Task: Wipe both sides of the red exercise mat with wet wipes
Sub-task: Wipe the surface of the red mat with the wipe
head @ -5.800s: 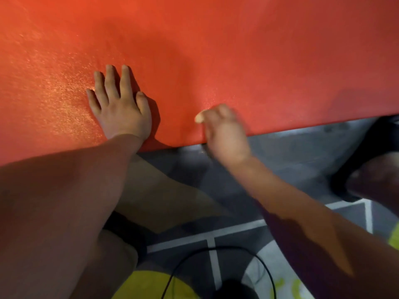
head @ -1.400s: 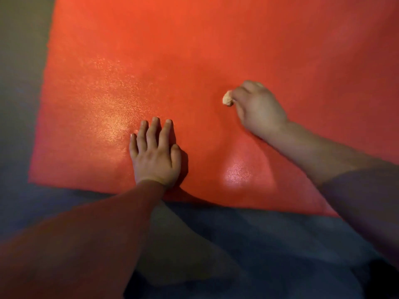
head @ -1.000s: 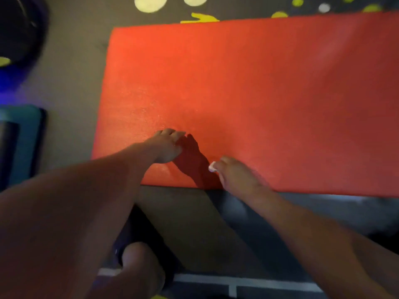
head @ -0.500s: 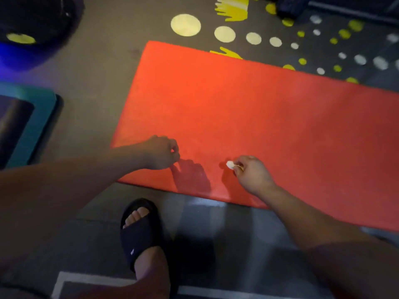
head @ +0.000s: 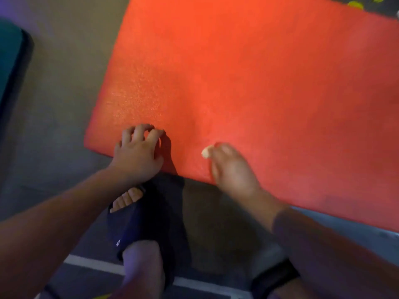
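Observation:
The red exercise mat point(head: 248, 83) lies flat on the floor and fills the upper right of the view. My left hand point(head: 138, 154) sits over the mat's near edge close to its left corner. Its fingers are curled with the tips on the red surface, and I cannot tell whether it grips the edge. My right hand point(head: 232, 169) rests on the mat just inside the same edge and pinches a small wadded wet wipe point(head: 206, 152), which pokes out at its fingertips against the mat.
My foot in a dark slide sandal point(head: 140, 223) stands on the grey floor just below the mat's edge, under my left hand. A teal mat point(head: 10, 67) lies at the far left. White floor lines point(head: 92, 263) run along the bottom.
The camera has dropped closer to the mat. Both hands stay at the near edge; my left hand's fingers have spread from a loose fist into a claw on the mat.

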`<state>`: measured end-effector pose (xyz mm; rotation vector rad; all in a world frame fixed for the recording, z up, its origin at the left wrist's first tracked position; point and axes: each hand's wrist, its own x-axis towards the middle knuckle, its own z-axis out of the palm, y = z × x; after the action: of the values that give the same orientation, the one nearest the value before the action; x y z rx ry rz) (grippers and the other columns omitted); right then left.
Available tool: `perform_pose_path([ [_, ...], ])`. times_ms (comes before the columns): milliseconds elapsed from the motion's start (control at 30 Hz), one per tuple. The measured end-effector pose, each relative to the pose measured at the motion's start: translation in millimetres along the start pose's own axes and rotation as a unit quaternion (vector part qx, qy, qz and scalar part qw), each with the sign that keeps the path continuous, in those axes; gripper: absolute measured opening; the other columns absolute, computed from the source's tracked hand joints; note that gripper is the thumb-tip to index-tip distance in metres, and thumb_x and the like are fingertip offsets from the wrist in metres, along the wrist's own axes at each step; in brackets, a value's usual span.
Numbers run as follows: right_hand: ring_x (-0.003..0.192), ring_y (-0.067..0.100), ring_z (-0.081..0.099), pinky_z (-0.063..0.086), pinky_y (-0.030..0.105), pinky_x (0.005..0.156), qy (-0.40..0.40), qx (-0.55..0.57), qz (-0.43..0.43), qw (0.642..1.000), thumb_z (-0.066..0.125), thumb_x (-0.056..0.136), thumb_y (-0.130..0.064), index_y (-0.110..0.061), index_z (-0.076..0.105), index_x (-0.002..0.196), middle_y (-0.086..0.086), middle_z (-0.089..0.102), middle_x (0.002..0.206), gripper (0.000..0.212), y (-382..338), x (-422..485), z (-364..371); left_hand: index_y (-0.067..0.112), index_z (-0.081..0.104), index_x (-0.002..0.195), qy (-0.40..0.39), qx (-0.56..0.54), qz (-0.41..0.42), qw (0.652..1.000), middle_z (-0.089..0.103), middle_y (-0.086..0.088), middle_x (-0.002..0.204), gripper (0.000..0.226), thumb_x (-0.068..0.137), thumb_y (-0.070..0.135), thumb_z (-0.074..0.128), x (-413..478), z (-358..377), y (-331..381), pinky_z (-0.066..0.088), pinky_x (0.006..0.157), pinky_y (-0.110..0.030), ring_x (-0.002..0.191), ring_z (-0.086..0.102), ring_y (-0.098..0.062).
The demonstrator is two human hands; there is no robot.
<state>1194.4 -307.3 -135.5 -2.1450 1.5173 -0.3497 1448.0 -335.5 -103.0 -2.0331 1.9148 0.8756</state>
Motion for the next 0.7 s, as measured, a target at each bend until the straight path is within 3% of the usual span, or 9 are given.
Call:
perform_pose_path([
  [67,0.100,0.032,0.061,0.053,0.043,0.089,-0.071,-0.012,-0.108,0.992,0.046,0.092,-0.013,-0.010,0.065,0.115,0.011,0.062,0.107,0.030,-11,-23,3,0.033,0.037,0.153,0.006,-0.012,0.008,1.000,0.030,0.002,0.158,0.071,0.085,0.042,0.056,-4,4,-4,0.033,0.114,-0.058,0.144,0.020,-0.033],
  [133,0.095,0.032,0.060,0.052,0.044,0.086,-0.058,-0.028,-0.124,0.990,0.045,0.093,-0.014,-0.013,0.066,0.111,0.009,0.062,0.102,0.028,13,-5,-4,0.032,0.038,0.154,0.021,-0.015,0.017,1.000,0.032,0.000,0.158,0.076,0.079,0.047,0.046,-5,6,-6,0.032,0.116,-0.057,0.144,0.022,-0.034],
  [200,0.093,0.034,0.059,0.051,0.047,0.084,0.029,-0.073,-0.047,0.996,0.046,0.093,-0.015,-0.017,0.066,0.108,0.009,0.062,0.099,0.025,46,30,-16,0.032,0.037,0.154,0.022,-0.020,0.015,0.999,0.033,-0.001,0.158,0.080,0.076,0.047,0.042,-4,7,-7,0.030,0.118,-0.057,0.144,0.023,-0.035],
  [300,0.092,0.040,0.059,0.049,0.047,0.080,0.153,-0.134,0.140,0.969,0.045,0.091,-0.020,-0.015,0.064,0.104,0.014,0.063,0.098,0.024,72,80,-38,0.034,0.033,0.157,0.005,-0.019,0.025,0.999,0.030,0.000,0.161,0.078,0.081,0.042,0.051,-3,6,-12,0.028,0.120,-0.054,0.145,0.021,-0.033],
  [367,0.093,0.040,0.059,0.050,0.046,0.080,0.163,-0.123,0.154,0.967,0.047,0.089,-0.018,-0.014,0.065,0.104,0.014,0.063,0.099,0.024,55,89,-28,0.036,0.030,0.158,-0.012,-0.018,0.039,0.999,0.026,0.003,0.163,0.078,0.086,0.033,0.060,-2,4,-17,0.026,0.121,-0.053,0.148,0.017,-0.029],
  [467,0.094,0.036,0.058,0.050,0.044,0.083,0.042,-0.052,-0.059,0.996,0.054,0.088,-0.008,-0.014,0.067,0.111,0.011,0.063,0.099,0.027,10,70,7,0.034,0.035,0.156,-0.025,-0.026,0.073,0.997,0.025,0.000,0.165,0.075,0.085,0.032,0.056,-2,0,-28,0.022,0.124,-0.051,0.152,0.015,-0.029],
  [567,0.091,0.029,0.056,0.046,0.041,0.079,-0.059,-0.080,-0.222,0.970,0.058,0.091,-0.011,-0.019,0.067,0.111,0.005,0.061,0.095,0.023,4,58,3,0.026,0.045,0.152,-0.036,-0.038,0.098,0.994,0.028,-0.007,0.166,0.074,0.079,0.035,0.050,-3,-4,-38,0.017,0.124,-0.045,0.154,0.018,-0.035],
  [633,0.088,0.031,0.057,0.044,0.041,0.073,-0.005,-0.156,-0.180,0.971,0.054,0.092,-0.018,-0.023,0.067,0.105,0.005,0.061,0.092,0.020,19,79,-13,0.023,0.048,0.151,-0.043,-0.045,0.096,0.993,0.027,-0.008,0.166,0.069,0.082,0.032,0.052,-3,-7,-39,0.015,0.123,-0.042,0.154,0.018,-0.035],
  [700,0.092,0.036,0.058,0.043,0.044,0.076,0.090,-0.200,-0.015,0.975,0.048,0.093,-0.024,-0.021,0.066,0.104,0.009,0.063,0.096,0.021,34,107,-28,0.022,0.049,0.150,-0.040,-0.061,0.083,0.994,0.026,-0.008,0.166,0.069,0.081,0.032,0.050,-5,-7,-34,0.015,0.124,-0.043,0.154,0.016,-0.034],
])
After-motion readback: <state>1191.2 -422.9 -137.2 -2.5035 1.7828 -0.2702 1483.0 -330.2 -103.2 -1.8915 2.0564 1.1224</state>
